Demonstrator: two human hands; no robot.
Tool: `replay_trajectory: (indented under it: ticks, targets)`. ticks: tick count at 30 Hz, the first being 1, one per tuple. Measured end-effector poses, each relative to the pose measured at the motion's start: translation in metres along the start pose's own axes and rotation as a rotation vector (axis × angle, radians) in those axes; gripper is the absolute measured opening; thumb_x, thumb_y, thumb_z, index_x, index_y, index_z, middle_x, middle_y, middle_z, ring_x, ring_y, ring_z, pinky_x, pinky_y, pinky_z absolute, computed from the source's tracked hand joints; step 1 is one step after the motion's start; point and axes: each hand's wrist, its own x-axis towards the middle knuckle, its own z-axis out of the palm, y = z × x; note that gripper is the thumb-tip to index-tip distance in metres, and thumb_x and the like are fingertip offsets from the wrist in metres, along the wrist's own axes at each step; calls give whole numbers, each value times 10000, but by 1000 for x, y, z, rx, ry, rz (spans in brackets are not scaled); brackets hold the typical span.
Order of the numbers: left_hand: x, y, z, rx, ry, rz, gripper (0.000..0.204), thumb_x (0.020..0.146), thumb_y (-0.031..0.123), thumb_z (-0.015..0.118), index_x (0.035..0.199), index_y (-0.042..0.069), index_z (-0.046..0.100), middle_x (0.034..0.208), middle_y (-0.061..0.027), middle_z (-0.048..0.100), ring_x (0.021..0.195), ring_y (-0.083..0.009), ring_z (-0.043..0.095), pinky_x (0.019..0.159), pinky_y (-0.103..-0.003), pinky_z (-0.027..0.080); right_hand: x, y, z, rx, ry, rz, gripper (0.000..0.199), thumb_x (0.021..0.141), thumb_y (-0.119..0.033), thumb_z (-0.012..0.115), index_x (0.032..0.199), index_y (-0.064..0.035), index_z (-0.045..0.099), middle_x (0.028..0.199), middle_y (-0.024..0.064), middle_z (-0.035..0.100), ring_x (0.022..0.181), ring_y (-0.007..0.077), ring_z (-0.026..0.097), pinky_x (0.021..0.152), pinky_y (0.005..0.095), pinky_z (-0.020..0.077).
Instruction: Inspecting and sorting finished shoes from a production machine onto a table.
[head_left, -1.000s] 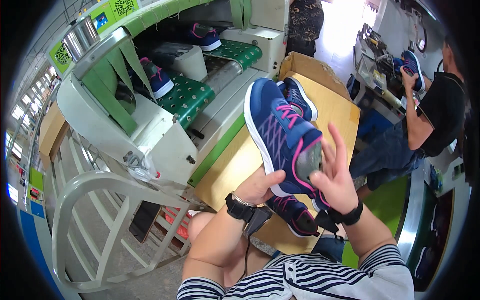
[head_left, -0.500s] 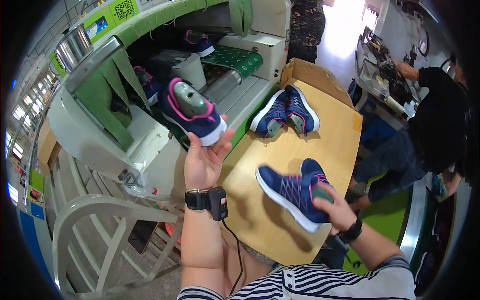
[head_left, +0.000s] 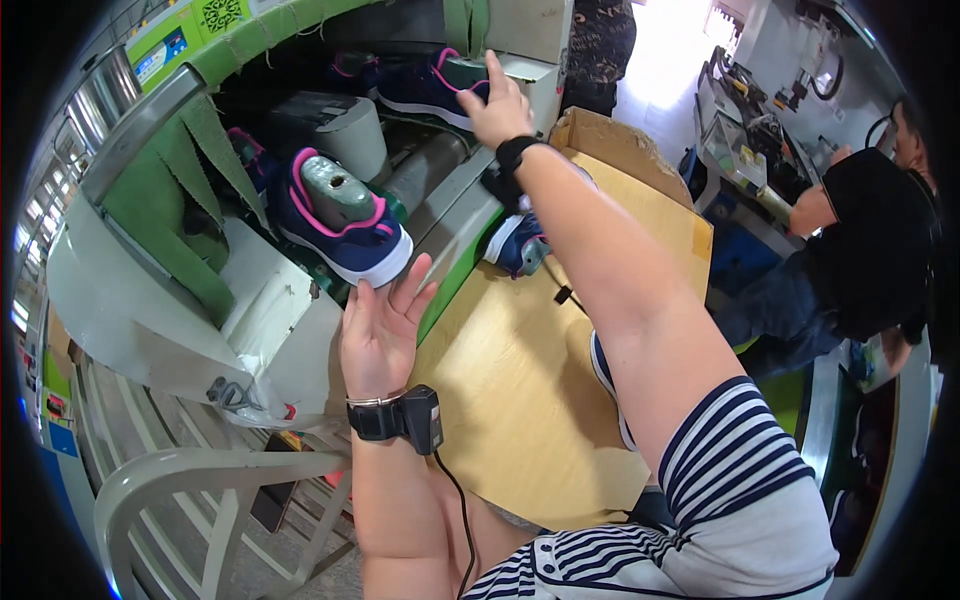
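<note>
Well, four navy shoes [head_left: 345, 246] on one machine [head_left: 285, 325], two hands [head_left: 380, 342] alongside.

We can read no word or number with certainty. On the green cabinet [head_left: 185, 45] at the upper left, we see a small blue screen [head_left: 160, 56], but its contents are too small for us to make out. The dark garment [head_left: 600, 42] at the top bears a pale print, and the black box [head_left: 422, 420] at the left wrist carries a small mark; we can decipher neither.
</note>
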Motion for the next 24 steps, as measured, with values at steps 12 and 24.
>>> replay_trajectory:
  ticks: [12,24]
  targets:
    - [-23,6,7,90,-102,-209,549,1052,321,384,1528,72,269,1548,-179,352,1340,-308,468,1083,-436,410,-212,105,-22,-36,-412,283,608,727,-384,681,1309,-252,563,1574,121,290,1453,426,191,1141,586,264]
    - [-51,-65,-8,815,90,-440,594,969,372,589,1459,77,429,1483,-147,441,1411,-277,355,1143,-477,250,-384,50,-209,364,-741,429,1127,681,-389,825,1564,-161,163,1409,291,399,1334,435,397,1099,467,356]
